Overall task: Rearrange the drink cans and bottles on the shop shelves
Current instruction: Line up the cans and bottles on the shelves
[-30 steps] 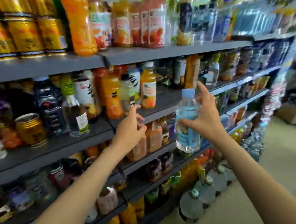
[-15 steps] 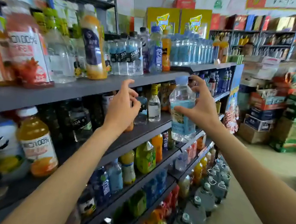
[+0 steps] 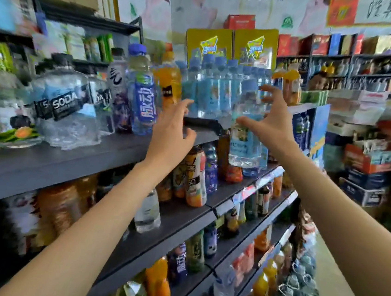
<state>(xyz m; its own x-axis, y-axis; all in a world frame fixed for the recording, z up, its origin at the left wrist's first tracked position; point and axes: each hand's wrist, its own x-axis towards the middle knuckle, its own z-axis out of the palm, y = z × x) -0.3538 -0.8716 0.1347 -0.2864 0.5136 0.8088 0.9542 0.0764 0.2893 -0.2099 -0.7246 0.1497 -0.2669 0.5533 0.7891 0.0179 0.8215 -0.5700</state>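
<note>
Glossy clear plastic water bottle (image 3: 246,138); matt dark-grey shelf (image 3: 72,166).

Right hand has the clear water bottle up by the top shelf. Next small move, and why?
Probably lift it a little and ease it forward into the row of matching blue-capped water bottles. The right hand grips the clear blue-capped, blue-labelled water bottle with its base below the grey top shelf edge. The left hand, fingers loose, is at that edge and holds nothing.

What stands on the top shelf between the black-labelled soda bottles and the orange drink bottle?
In the head view, a grey-labelled bottle and a blue-labelled bottle stand between the soda bottles and the orange bottle on the top shelf.
</note>
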